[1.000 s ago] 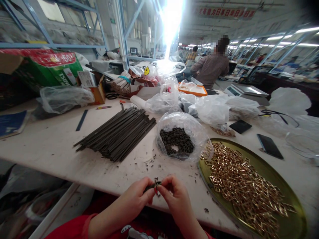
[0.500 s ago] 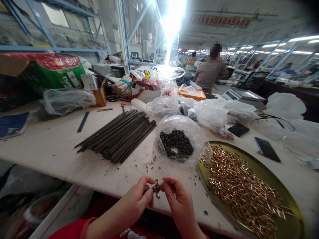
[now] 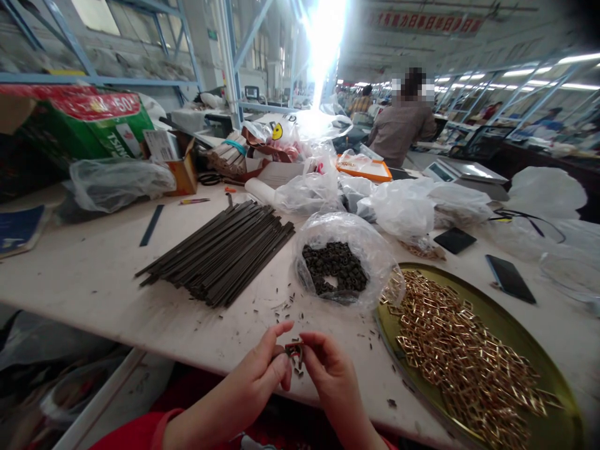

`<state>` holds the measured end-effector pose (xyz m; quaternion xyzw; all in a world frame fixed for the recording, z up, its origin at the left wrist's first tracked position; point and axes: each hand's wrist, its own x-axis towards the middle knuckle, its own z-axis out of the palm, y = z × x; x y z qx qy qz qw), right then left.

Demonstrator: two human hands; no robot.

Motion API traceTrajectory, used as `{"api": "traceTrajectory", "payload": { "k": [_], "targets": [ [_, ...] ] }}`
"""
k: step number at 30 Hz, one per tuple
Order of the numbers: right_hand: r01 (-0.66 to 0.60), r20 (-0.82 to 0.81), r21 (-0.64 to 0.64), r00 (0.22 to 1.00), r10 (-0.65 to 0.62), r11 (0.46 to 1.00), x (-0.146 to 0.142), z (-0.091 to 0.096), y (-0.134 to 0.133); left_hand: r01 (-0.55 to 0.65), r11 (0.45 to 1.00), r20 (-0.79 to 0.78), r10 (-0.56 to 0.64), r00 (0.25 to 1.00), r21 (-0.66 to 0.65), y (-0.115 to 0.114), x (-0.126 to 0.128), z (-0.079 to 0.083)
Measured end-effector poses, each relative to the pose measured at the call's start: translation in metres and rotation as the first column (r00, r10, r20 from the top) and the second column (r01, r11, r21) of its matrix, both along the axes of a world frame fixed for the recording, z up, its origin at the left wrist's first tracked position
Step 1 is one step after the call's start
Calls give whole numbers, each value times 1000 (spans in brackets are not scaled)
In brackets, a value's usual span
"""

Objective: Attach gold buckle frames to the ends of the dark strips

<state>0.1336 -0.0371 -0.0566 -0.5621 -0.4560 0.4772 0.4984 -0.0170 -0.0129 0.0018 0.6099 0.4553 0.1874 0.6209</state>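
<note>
My left hand (image 3: 265, 372) and my right hand (image 3: 330, 369) meet over the near edge of the table (image 3: 98, 281). Together they pinch a small dark piece with a gold frame (image 3: 294, 351) between thumbs and fingertips. Just beyond the hands stands an open clear bag of small dark pieces (image 3: 334, 267). To the right lies a round brass-coloured tray (image 3: 525, 331) heaped with gold rectangular buckles (image 3: 459, 350). A bundle of long dark strips (image 3: 220, 250) lies to the left of the bag.
Dark scraps litter the table near my hands. Plastic bags (image 3: 403, 206), two dark phones (image 3: 510, 279), a scale (image 3: 469, 170), a green carton (image 3: 89, 122) and boxes crowd the far side. A person (image 3: 403, 122) stands at the back, facing away.
My hands have kept turning the small piece between the fingertips; the left forefinger has lifted and stretched out. The view has shifted slightly.
</note>
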Motion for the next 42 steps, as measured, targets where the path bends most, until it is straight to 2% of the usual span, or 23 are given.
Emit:
{"api": "traceTrajectory", "payload": {
  "k": [2,4,9,12,17,21,23,24,25,26,27,28,29,30,31,35,39,42],
  "targets": [
    [-41,-209,-107,978,17,993,1,3,2,19,1000,-2,-19,1000,9,0,-2,0],
    [-96,-330,-138,943,45,986,1,8,2,29,999,-22,-28,999,17,-1,-3,0],
    [-96,-361,-102,931,53,990,-3,16,-1,49,998,-31,-48,998,45,-4,-3,-2],
    [-127,-466,-131,883,52,983,-3,14,-2,70,997,16,-71,997,37,-3,-2,-4],
    [-144,-556,-173,831,24,974,-1,14,4,-28,999,163,32,986,-25,11,6,-12],
    [-214,-567,-143,818,97,966,7,23,17,-89,990,211,110,971,-107,26,11,-11],
    [-249,-468,-111,867,171,962,19,29,30,-118,979,181,147,972,-166,31,12,-10],
    [-231,-333,-94,924,188,968,27,31,40,-128,974,158,159,974,-189,34,13,-10],
    [-192,-103,-74,978,184,979,36,33,52,-133,970,140,163,977,-205,36,14,-11],
    [-138,190,-43,971,144,990,45,33,65,-132,967,129,162,978,-216,38,15,-14],
    [-82,507,-4,859,72,997,54,33,78,-130,967,122,160,980,-219,40,16,-17],
    [-71,748,8,662,41,997,61,32,91,-125,967,121,154,981,-221,42,18,-20],
    [-63,850,4,526,30,998,67,30,103,-118,968,120,147,982,-221,43,19,-24],
    [-65,908,-13,418,39,998,72,27,113,-111,970,118,139,983,-218,45,20,-28],
    [-73,929,-39,366,63,997,74,24,121,-105,971,115,132,985,-214,47,21,-31],
    [-111,960,-87,255,113,990,74,16,129,-92,974,89,112,990,-208,50,19,-33],
    [-118,974,-100,190,121,988,71,16,120,-102,976,37,111,993,-190,50,20,-18],
    [-101,974,-117,183,134,988,67,17,118,-114,978,-7,114,993,-174,49,25,-6]
  ]
}}
